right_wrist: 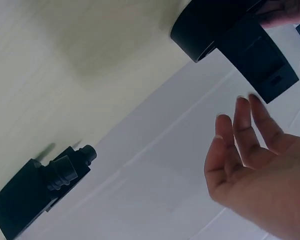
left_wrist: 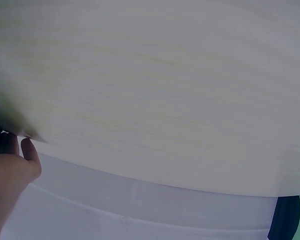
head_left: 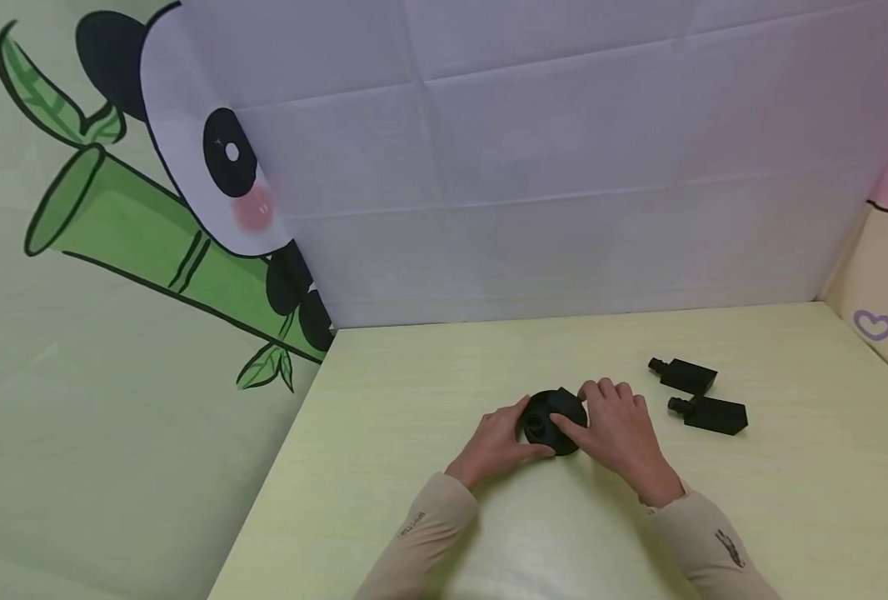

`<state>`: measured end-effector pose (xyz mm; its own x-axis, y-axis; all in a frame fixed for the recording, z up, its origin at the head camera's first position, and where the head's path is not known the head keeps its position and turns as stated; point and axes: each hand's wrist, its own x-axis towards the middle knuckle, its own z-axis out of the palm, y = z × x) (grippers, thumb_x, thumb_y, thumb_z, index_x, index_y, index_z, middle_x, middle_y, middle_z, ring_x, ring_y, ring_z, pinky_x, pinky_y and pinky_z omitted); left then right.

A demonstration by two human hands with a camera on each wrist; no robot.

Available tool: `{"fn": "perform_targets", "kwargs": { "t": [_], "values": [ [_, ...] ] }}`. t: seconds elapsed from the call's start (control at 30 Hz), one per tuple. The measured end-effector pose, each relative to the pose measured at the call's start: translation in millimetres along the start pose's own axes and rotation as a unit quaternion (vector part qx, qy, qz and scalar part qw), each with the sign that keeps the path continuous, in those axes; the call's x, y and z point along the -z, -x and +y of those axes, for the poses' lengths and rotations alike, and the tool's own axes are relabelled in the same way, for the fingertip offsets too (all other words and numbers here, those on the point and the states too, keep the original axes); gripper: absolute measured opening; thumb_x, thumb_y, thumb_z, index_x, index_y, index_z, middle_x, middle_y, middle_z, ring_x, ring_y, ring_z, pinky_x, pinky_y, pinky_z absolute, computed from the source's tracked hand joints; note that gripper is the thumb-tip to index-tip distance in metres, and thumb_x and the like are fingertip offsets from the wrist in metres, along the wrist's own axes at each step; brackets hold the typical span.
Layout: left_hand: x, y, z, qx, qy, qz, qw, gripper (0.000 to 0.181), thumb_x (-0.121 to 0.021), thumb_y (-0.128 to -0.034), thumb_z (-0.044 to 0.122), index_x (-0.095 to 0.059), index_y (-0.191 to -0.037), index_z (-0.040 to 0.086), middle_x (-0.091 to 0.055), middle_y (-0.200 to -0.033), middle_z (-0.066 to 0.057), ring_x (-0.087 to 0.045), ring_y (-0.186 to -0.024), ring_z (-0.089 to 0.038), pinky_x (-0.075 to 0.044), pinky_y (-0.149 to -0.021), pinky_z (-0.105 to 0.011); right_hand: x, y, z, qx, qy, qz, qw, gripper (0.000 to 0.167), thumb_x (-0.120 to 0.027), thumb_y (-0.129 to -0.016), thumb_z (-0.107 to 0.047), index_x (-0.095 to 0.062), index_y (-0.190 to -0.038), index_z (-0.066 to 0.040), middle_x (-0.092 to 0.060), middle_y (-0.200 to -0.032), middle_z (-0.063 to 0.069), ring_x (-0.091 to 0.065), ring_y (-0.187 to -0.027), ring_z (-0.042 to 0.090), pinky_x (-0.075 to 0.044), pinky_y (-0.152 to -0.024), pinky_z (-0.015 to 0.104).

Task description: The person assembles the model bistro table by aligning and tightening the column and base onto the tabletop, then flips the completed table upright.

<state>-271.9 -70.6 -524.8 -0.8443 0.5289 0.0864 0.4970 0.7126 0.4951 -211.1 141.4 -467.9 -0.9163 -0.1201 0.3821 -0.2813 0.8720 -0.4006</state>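
Note:
Fingers and thumb of the left hand (head_left: 498, 440) grip the left side of a round black piece (head_left: 540, 402), which has a raised ring near its left edge. In the right wrist view a black rectangular block (right_wrist: 257, 60) juts out from this round piece (right_wrist: 200, 30). The right hand (head_left: 622, 429) is at the right side, its thumb over the piece; its bent fingers stand apart from the thumb, beside the block's end, and contact is unclear. At the left wrist view's edge, the left hand (left_wrist: 12, 172) is partly visible and its hold is mostly cut off.
Two black blocks with ribbed necks, one farther back (head_left: 690, 377) and one nearer (head_left: 716, 415), lie on the pale yellow table (head_left: 414, 367) to the right of the hands. Behind the table hangs a white cloth (head_left: 564, 208), with a panda and bamboo print at left.

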Motion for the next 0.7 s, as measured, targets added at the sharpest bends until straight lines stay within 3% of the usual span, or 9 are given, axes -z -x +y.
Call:
{"fn": "perform_targets", "kwargs": {
  "t": [0.13,0.23,0.33,0.43,0.5,0.57,0.7],
  "values": [
    [0.1,0.8,1.0,-0.001,-0.002,0.002,1.0,0.098,-0.079,-0.0865,0.058,-0.04,-0.158,0.004,-0.057,-0.147,-0.014,-0.055,-0.134,-0.025,-0.04,-0.111,-0.046,-0.9,-0.3,-0.4,0.0,-0.015,0.0,0.9999,0.049,-0.077,-0.093,-0.035,-0.066,-0.121,0.004,-0.062,-0.109,0.021,-0.055,-0.103,0.047,-0.045,-0.083,0.061],
    [-0.2,0.6,0.8,-0.002,-0.003,0.003,1.0,0.098,-0.079,-0.0868,0.058,-0.04,-0.158,0.004,-0.057,-0.147,-0.014,-0.055,-0.134,-0.025,-0.04,-0.111,-0.046,-1.3,-0.4,-0.5,-0.005,-0.01,0.007,0.9999,0.043,-0.077,-0.092,-0.034,-0.068,-0.11,0.003,-0.062,-0.102,0.019,-0.055,-0.1,0.046,-0.045,-0.082,0.06],
    [-0.5,0.1,0.5,-0.003,0.002,0.003,1.0,0.097,-0.079,-0.087,0.057,-0.04,-0.158,0.004,-0.058,-0.146,-0.013,-0.055,-0.133,-0.025,-0.04,-0.111,-0.046,-0.9,0.4,-0.4,-0.027,0.0,0.01,0.9996,0.048,-0.078,-0.091,-0.042,-0.066,-0.105,0.003,-0.063,-0.099,0.02,-0.056,-0.098,0.047,-0.045,-0.082,0.061],
    [-1.2,-0.4,0.1,-0.003,0.003,0.002,1.0,0.097,-0.079,-0.087,0.057,-0.041,-0.158,0.004,-0.057,-0.146,-0.013,-0.055,-0.133,-0.025,-0.04,-0.111,-0.046,0.5,0.5,0.4,-0.029,-0.009,0.001,0.9995,0.057,-0.078,-0.092,-0.043,-0.064,-0.119,0.005,-0.063,-0.108,0.024,-0.056,-0.101,0.049,-0.045,-0.083,0.062],
    [-1.2,-0.4,-0.3,-0.001,0.003,0.001,1.0,0.098,-0.079,-0.0869,0.058,-0.04,-0.159,0.004,-0.056,-0.148,-0.014,-0.054,-0.134,-0.026,-0.039,-0.112,-0.046,-1.0,-0.8,2.3,-0.01,-0.024,-0.007,0.9996,0.062,-0.076,-0.094,-0.038,-0.059,-0.134,0.005,-0.06,-0.116,0.027,-0.054,-0.103,0.048,-0.046,-0.084,0.061],
    [-1.1,0.0,-0.8,0.001,0.002,0.0,1.0,0.099,-0.078,-0.0868,0.059,-0.039,-0.159,0.004,-0.055,-0.149,-0.014,-0.054,-0.135,-0.026,-0.039,-0.113,-0.046,-3.8,-1.5,4.4,0.013,-0.03,-0.01,0.9994,0.061,-0.075,-0.095,-0.032,-0.057,-0.14,0.005,-0.059,-0.116,0.027,-0.054,-0.103,0.047,-0.047,-0.083,0.06],
    [-0.5,0.4,-0.9,0.002,0.005,-0.001,1.0,0.099,-0.078,-0.0867,0.06,-0.039,-0.159,0.004,-0.055,-0.149,-0.014,-0.053,-0.136,-0.026,-0.039,-0.113,-0.046,-8.4,-0.5,6.3,0.011,-0.01,0.02,0.9997,0.052,-0.078,-0.094,-0.032,-0.063,-0.126,0.006,-0.06,-0.107,0.024,-0.055,-0.099,0.046,-0.048,-0.081,0.058]
  ]
}}
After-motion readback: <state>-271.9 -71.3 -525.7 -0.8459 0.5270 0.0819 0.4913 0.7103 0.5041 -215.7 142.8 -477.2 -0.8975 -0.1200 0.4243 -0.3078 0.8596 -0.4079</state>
